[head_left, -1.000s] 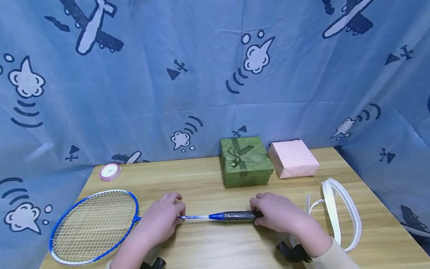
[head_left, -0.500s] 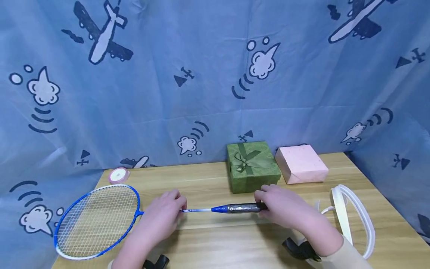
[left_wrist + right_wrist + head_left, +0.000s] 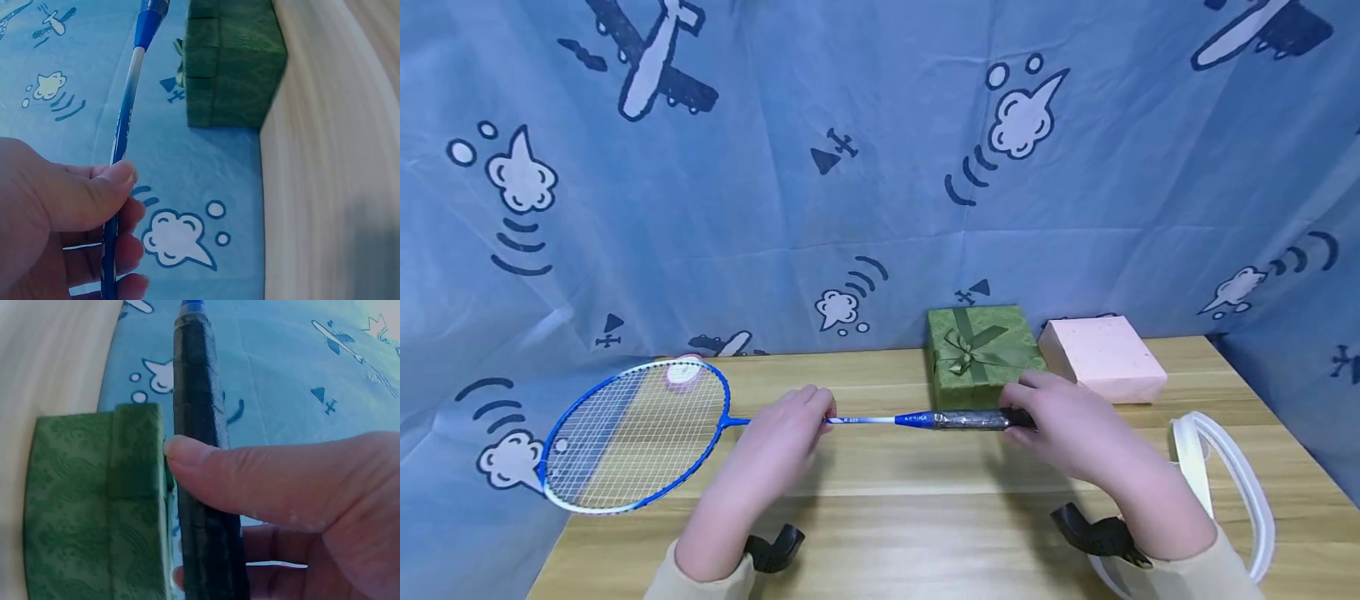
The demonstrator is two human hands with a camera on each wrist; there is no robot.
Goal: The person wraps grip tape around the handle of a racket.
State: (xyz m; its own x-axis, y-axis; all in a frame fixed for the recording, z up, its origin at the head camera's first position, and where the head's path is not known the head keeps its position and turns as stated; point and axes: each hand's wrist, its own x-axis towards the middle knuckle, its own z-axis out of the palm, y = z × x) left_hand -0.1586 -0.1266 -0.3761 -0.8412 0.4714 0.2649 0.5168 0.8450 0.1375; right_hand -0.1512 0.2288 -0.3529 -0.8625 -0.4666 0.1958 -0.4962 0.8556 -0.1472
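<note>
A blue and white badminton racket (image 3: 861, 420) lies crosswise above the table, its strung head at the left in the head view. My left hand (image 3: 784, 433) pinches its thin shaft; the left wrist view shows the thumb (image 3: 94, 197) on one side and the fingers on the other. At the other end, my right hand (image 3: 1071, 425) grips the black-wrapped handle (image 3: 201, 381), with the thumb across it. Behind the handle sits a green gift box (image 3: 981, 354) with a ribbon bow. Part of the shaft is hidden by my left hand.
A pink box (image 3: 1105, 358) stands right of the green one. White ribbon or strap loops (image 3: 1228, 467) lie at the right, partly behind my right forearm. A pink-edged ribbon roll (image 3: 683, 372) shows through the strings. A patterned blue curtain (image 3: 880, 167) borders the wooden table (image 3: 917, 533).
Both hands have lifted the racket off the table, and it now stands higher in view. The head now overlaps the ribbon roll. The camera view has shifted somewhat.
</note>
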